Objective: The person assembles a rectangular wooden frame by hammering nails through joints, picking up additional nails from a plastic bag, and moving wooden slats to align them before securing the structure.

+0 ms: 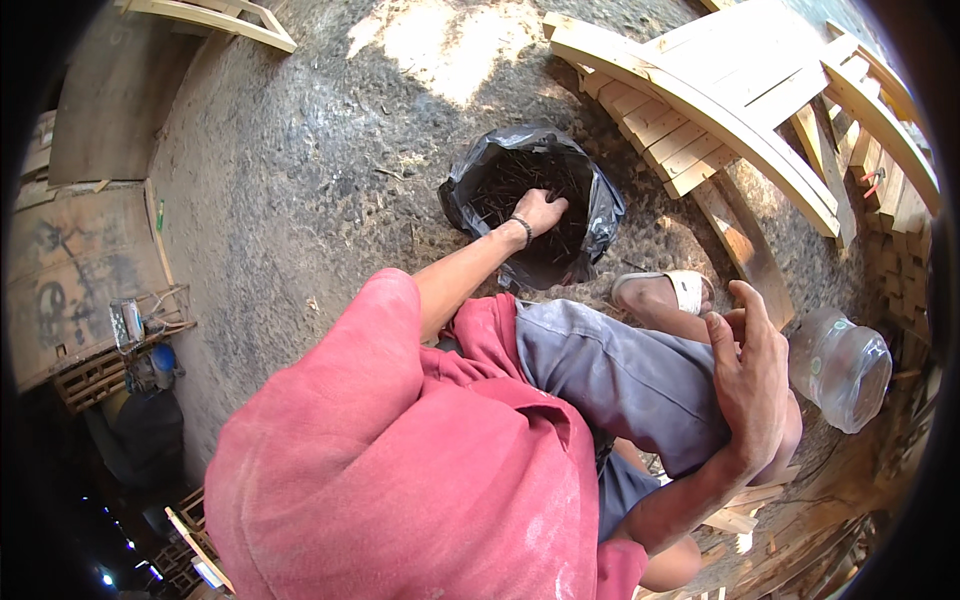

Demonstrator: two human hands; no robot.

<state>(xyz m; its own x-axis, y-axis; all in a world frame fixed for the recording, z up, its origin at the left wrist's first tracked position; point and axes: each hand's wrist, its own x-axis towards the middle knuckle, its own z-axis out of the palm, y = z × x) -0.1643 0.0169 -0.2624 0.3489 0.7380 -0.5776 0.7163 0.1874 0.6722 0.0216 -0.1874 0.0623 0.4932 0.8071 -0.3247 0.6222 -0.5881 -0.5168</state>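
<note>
A black plastic bag [468, 172] stands wide-mouthed on the ground in front of me. Many thin dark pieces [505, 190] lie inside it, looking like nails or bits of stick; I cannot tell which. My left hand [541, 210], with a dark band at its wrist, reaches down into the bag. Its fingers are curled together among the pieces, and whatever they grip is hidden. My right hand [752, 365] is raised beside my bent knee, away from the bag. Its fingers are loosely bent, with the thumb apart, and nothing shows in them.
Slatted wooden frames with curved rails [700, 110] lie at the upper right. A large clear plastic bottle [840, 368] rests beside my right knee. My sandalled foot [665, 292] is just right of the bag. Boards [85, 270] line the left side, and rough grey ground [300, 170] stretches between.
</note>
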